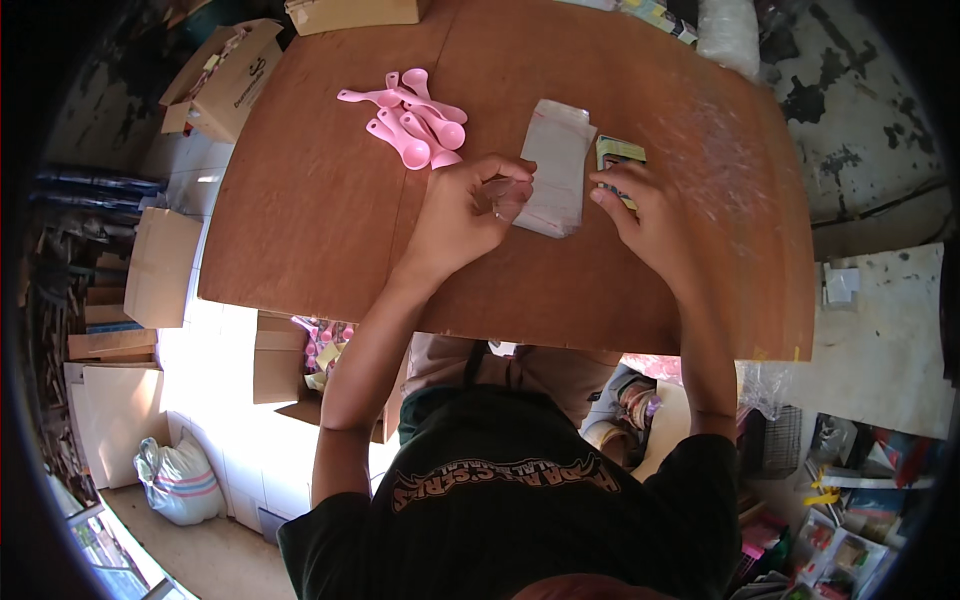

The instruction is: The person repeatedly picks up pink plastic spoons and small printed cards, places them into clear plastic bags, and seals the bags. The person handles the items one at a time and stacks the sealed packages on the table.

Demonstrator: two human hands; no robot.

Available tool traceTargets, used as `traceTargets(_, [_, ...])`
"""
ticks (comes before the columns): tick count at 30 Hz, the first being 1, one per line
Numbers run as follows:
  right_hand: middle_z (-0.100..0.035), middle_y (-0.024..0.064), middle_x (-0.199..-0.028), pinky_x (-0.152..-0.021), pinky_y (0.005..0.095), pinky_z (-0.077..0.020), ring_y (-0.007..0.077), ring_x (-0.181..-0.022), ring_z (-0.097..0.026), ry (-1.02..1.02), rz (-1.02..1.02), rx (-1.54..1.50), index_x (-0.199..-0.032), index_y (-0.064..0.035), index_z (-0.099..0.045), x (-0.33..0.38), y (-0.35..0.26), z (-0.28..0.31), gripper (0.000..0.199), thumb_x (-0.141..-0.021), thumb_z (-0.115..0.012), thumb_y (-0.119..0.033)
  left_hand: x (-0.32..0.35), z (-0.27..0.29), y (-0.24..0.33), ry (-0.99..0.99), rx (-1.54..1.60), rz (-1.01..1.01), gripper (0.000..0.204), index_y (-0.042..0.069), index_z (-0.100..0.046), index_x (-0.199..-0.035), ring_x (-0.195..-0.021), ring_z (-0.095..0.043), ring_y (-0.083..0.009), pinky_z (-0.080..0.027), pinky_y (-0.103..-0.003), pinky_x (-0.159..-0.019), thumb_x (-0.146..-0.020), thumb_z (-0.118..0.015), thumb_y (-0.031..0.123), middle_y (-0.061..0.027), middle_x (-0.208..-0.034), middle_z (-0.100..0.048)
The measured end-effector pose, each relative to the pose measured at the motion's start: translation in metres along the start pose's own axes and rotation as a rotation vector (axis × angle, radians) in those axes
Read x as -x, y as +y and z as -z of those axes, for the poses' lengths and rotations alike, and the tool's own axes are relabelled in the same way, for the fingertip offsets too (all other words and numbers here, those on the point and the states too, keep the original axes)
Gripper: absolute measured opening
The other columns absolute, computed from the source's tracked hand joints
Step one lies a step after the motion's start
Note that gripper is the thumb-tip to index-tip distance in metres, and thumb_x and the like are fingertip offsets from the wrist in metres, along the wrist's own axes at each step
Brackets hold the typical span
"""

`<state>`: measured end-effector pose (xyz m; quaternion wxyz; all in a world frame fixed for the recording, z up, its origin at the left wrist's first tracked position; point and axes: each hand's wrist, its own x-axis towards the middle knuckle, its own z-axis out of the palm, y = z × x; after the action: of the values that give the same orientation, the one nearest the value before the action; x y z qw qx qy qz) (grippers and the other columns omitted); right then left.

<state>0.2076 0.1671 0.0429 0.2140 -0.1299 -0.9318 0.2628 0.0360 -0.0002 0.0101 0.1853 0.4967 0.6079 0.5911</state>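
Clock centred on the bag stack, 12 = far edge of worktop.

Bags (556, 155): flat clear stack on the worktop (480, 300), long side running roughly 12 to 6, slight tilt. Layers not quite squared up at the near end.

Left hand (460, 212): 8 o'clock, just beside the stack, fingertips overlapping its left edge in view. Fingers curled, thumb and index near each other. Faint clear film seems to show inside the curl; can't tell if it's clamped.

Right hand (652, 212): 4 o'clock, over the near part of the pack. Index and thumb tips point at the stack with a slim gap between them. Can't tell if anything thin sits in that gap, or if the hand touches the pack.

Pack (621, 149): small, yellow-green, printed, 3 o'clock, right next to the stack, partly hidden by the right hand.

Spoons (418, 120): pink, loose heap, between 9 and 10 o'clock, well apart from the bags. Bowls and handles face mixed ways, several overlapping.

Film (712, 160): clear, crinkled, 3 o'clock, beyond the pack. White roll (728, 38) at 2, far edge. Carton (355, 14) at 10, far edge.

Off the worktop: open carton (235, 90) between 9 and 10, white sack (182, 480) at 8 on the floor.
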Motion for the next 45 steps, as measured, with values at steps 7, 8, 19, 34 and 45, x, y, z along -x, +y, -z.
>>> traceTargets(7, [-0.064,0.0168,-0.104,-0.081,0.0426,-0.0505,0.0368,-0.093,-0.062,0.045,-0.02,0.284,-0.102,0.0005,-0.065,0.02,0.026,0.001,0.022,-0.08,-0.066,-0.002,0.005,0.006,0.014,0.155,0.493,0.147,0.01,-0.003,-0.063,-0.098,-0.082,-0.064,-0.0118,-0.052,-0.024,-0.072,-0.09,-0.059,0.001,-0.0066,-0.086,-0.067])
traceTargets(8, [-0.064,0.0168,-0.104,-0.081,0.0426,-0.0505,0.0368,-0.093,-0.062,0.046,-0.022,0.289,-0.102,0.0005,-0.065,0.021,0.032,0.001,0.022,-0.08,-0.066,-0.002,0.005,0.005,0.014,0.15,0.519,0.146,0.011,-0.003,-0.064,-0.099,-0.082,-0.064,-0.0115,-0.052,-0.024,-0.072,-0.09,-0.06,0.003,-0.0064,-0.087,-0.067])
traceTargets(19, [-0.067,0.0098,-0.086,-0.071,0.0259,-0.0493,0.0161,-0.075,-0.062,0.584,0.026,-0.052,-0.095,0.0012,-0.065,0.034,-0.023,0.021,0.009,-0.087,-0.066,-0.004,0.012,0.006,0.013,0.113,0.397,0.271,0.018,-0.004,-0.071,-0.097,-0.08,-0.064,-0.0105,-0.052,-0.025,-0.071,-0.088,-0.067,0.011,-0.0061,-0.086,-0.07])
traceTargets(34, [-0.068,0.0056,-0.082,-0.067,0.0229,-0.0478,0.0098,-0.072,-0.06,0.208,-0.056,-0.239,-0.092,-0.0003,-0.068,0.02,-0.054,0.02,0.01,-0.085,-0.07,-0.006,0.019,0.007,0.048,-0.304,0.001,0.346,0.02,-0.004,-0.069,-0.1,-0.078,-0.058,-0.0048,-0.048,-0.024,-0.069,-0.088,-0.068,0.011,-0.0052,-0.085,-0.07])
traceTargets(45, [-0.065,0.0082,-0.099,-0.071,0.0263,-0.0499,0.0132,-0.087,-0.061,0.001,0.191,-0.261,-0.095,0.0003,-0.068,0.018,-0.051,0.012,0.01,-0.086,-0.067,-0.005,0.02,-0.007,0.046,-0.194,0.159,0.181,0.025,-0.002,-0.067,-0.109,-0.085,-0.063,-0.0082,-0.051,-0.024,-0.076,-0.086,-0.068,0.007,-0.0082,-0.095,-0.071])
